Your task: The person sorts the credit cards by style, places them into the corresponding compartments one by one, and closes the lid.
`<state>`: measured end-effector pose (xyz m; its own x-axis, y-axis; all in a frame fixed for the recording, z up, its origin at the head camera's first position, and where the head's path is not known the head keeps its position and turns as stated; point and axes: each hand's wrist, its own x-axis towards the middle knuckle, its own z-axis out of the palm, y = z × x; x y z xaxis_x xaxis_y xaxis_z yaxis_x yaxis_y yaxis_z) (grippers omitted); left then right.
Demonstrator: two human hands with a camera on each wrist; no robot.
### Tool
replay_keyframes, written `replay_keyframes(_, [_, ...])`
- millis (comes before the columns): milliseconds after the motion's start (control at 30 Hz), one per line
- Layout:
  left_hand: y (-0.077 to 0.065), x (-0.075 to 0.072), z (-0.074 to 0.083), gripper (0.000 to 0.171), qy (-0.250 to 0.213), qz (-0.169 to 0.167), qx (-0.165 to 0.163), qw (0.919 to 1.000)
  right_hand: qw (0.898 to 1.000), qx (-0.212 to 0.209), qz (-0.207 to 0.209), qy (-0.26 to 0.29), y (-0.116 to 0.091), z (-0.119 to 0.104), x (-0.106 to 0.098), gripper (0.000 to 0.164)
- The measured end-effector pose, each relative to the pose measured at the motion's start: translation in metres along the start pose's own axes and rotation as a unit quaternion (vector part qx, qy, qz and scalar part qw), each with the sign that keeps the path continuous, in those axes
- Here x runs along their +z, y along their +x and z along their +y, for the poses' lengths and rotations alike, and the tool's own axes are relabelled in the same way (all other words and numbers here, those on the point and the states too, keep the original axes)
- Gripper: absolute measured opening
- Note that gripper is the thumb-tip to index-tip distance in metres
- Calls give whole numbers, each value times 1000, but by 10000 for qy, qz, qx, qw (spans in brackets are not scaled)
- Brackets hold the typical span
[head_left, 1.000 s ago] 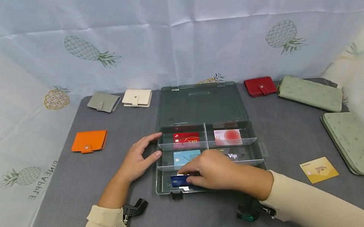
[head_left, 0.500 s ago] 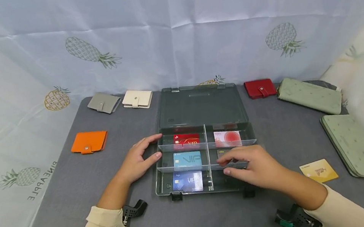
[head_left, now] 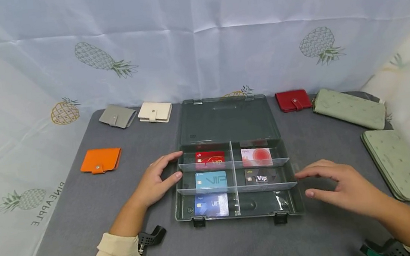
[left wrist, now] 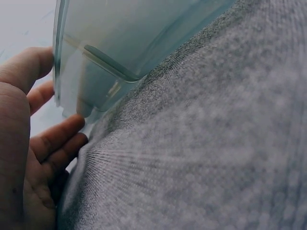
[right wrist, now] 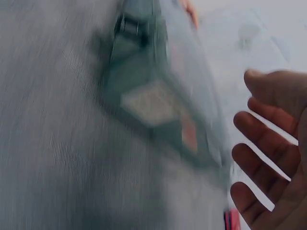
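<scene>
Box: I'm using the open box (head_left: 265, 202) as my dial's centre; its lid (head_left: 227, 118) is leaning back at twelve.
Cards: five are lying singly in compartments, a red card (head_left: 210, 158) at eleven, a pink card (head_left: 256, 155) at one, a light-blue card (head_left: 210, 180) near nine, a black card (head_left: 260, 176) near three and a dark-blue card (head_left: 211, 205) at seven.
Left hand (head_left: 154, 182): I'm seeing it resting at nine, thumb and fingers spread, tips meeting the box's left edge.
Right hand (head_left: 343, 189): it's hovering around three, fingers loosely spread and pinching nothing, fingertips just beside the right edge.
Room: I'm finding the widest stretch at six, gray tablecloth (head_left: 252, 247) running outward from the front edge and its two latches (head_left: 199, 222).
Limits: an orange wallet (head_left: 101, 160) is sitting near ten, a red wallet (head_left: 293, 100) between one and two, a zipped green wallet (head_left: 400, 165) at three, beyond the right hand.
</scene>
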<state>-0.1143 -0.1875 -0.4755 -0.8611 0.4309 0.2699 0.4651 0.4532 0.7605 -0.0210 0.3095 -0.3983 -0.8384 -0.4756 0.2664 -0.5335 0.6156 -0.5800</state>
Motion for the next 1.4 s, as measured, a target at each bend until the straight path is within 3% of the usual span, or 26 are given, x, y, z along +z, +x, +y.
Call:
replay_keyframes(233, [-3, 2, 2, 58, 59, -35, -114, 9999, 9985, 369, -390, 89, -28, 33, -28, 56])
replay_keyframes(433, [-1, 2, 4, 58, 29, 17, -89, 10000, 9893, 1319, -620, 35, -51, 57, -44, 52])
replay_keyframes(567, [1, 3, 5, 58, 2, -46, -79, 10000, 9853, 1603, -590, -75, -68, 69, -51, 51])
replay_keyframes(767, [2, 5, 5, 58, -31, -92, -91, 9999, 9919, 1123, -552, -228, -88, 86, -52, 59])
replay_keyframes(1067, [2, 4, 4, 57, 4, -72, -67, 10000, 9917, 97, -640, -1115, -95, 105, -48, 81])
replay_keyframes(1200, [0, 1, 4, 58, -29, -48, -73, 10000, 9886, 8, -603, -1378, -92, 108, -47, 80])
replay_keyframes(1400, [0, -1, 5, 58, 26, -47, -92, 9999, 9912, 188, -703, -1102, -86, 111, -44, 69])
